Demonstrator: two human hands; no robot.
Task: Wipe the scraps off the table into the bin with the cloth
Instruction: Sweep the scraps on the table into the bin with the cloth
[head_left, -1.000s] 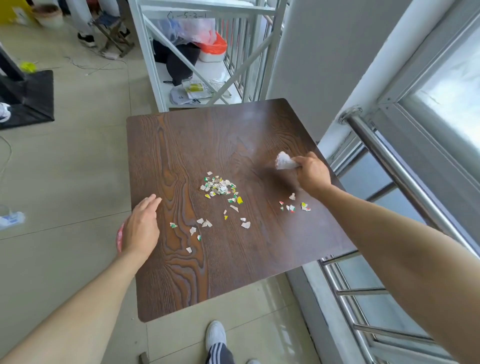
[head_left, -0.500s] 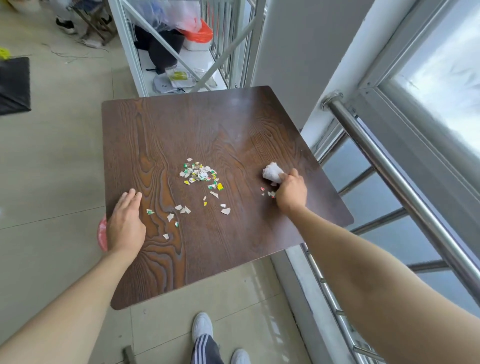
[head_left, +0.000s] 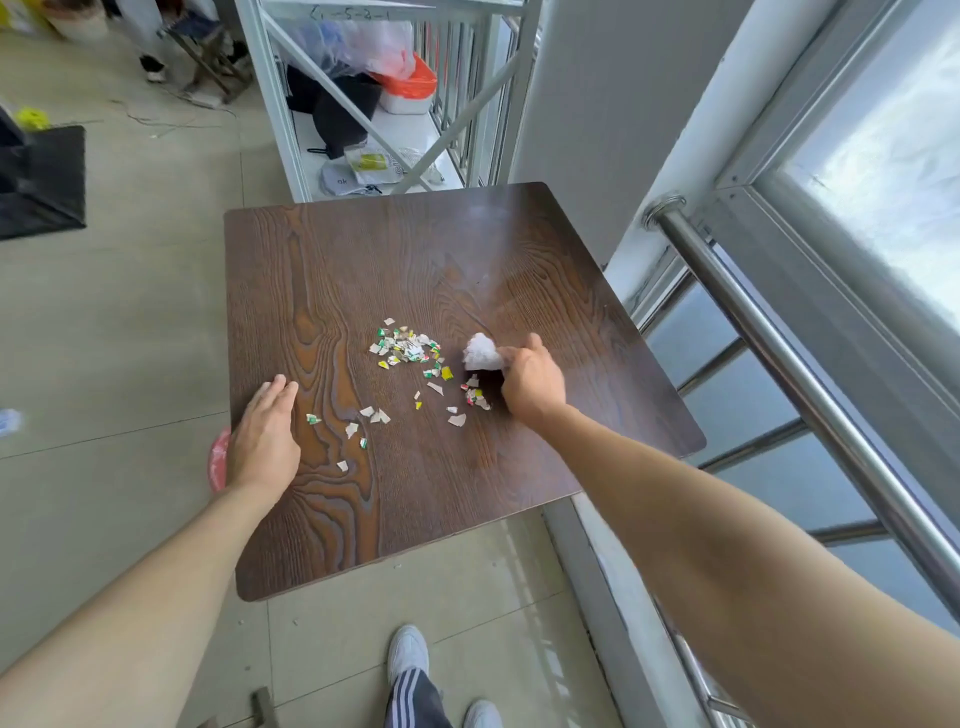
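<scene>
A red bin peeks out from under the left edge of a dark wood-grain table, most of it hidden beneath the tabletop and a forearm. Above it the person's left hand lies flat on that edge, palm down, fingers straight and close together, holding nothing. Moving right, loose paper scraps dot the wood just beside that hand, while a denser pile of scraps, white with flecks of green and yellow, sits near the middle of the table. Farther right, the right hand is closed around a crumpled white cloth, the wad poking out from the fist toward the pile, with a few more bits lying just below it. At far right a steel railing runs along the window.

The scraps look feather-light and flat, likely to scatter or slip under the wad unless the cloth is pressed low against the wood. The cloth itself appears soft and bunchable, best gripped at the back of the wad so its front face pushes broadly. The whole sweep toward the bin appears still ahead.
</scene>
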